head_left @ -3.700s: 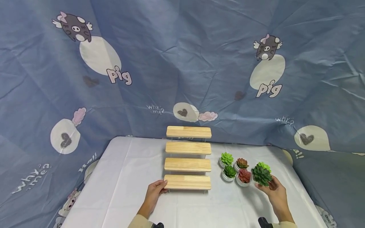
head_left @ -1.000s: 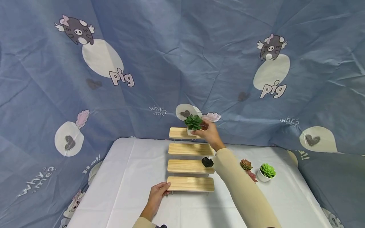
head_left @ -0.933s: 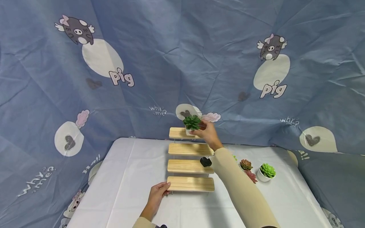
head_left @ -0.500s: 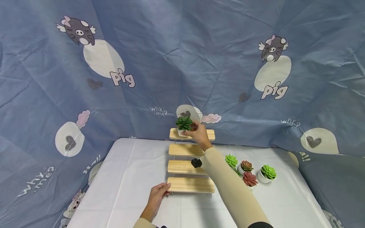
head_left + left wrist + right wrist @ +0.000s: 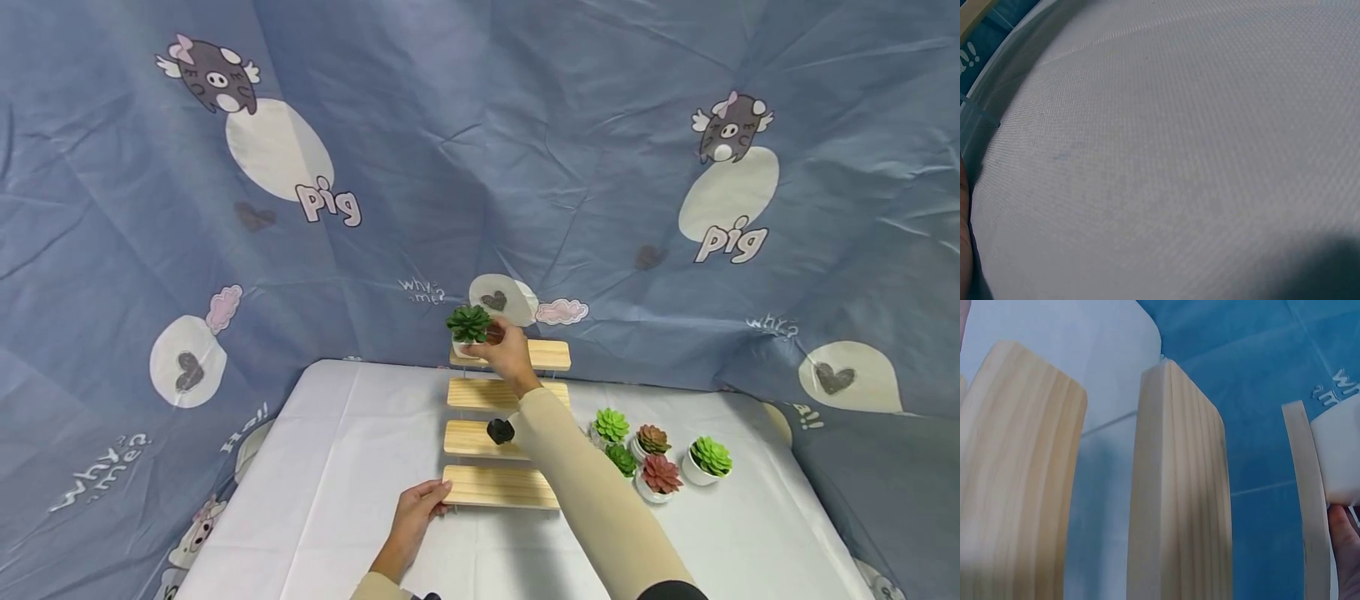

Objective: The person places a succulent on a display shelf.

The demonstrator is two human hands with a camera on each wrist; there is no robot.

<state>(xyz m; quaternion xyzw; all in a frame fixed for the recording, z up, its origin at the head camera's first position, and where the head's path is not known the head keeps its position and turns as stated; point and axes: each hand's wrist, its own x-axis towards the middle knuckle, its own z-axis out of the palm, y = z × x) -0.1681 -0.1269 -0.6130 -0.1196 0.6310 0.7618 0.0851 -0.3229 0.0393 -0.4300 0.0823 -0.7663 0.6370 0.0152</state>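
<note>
Right hand (image 5: 508, 352): we're pinching the succulent (image 5: 468, 323)
Left hand (image 5: 414, 512): gripping bottom shelf (image 5: 502, 486)
Top shelf (image 5: 549, 355): we're probably risking a topple, if overshooting left

Green succulent (image 5: 468, 322), white pot (image 5: 460, 347), blue pig-print backdrop (image 5: 465, 192)

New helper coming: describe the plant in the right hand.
Find the wooden rack on the table. At the left end of its top shelf, the right hand holds a dark green plant in a white pot. Unlike the other plants, it's off the table.
</note>
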